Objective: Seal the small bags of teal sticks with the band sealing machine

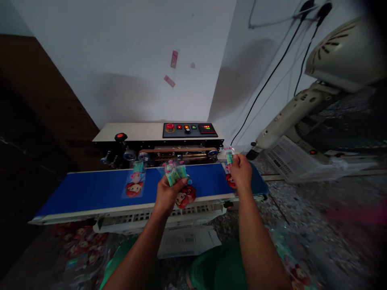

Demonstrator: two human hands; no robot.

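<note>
My left hand (pixel 169 192) is closed around a few clear plastic packets (pixel 185 195), each showing a red-haired cartoon figure and pale green strips. It holds them over the front middle of a blue conveyor belt (pixel 99 189). At the belt's right end, my right hand (pixel 241 172) pinches a similar packet (pixel 229 169), its top edge near the sealing machine (pixel 178 149). Another packet (pixel 134 181) lies flat on the belt, left of my left hand. What the green strips are, I cannot make out.
A control panel (pixel 190 130) with a red knob and lit display tops the machine. More packets lie in bags at lower left (pixel 83 243) and lower right (pixel 298 270). A white crate (pixel 290 157) and a large beige device (pixel 338 56) stand at right, near black cables.
</note>
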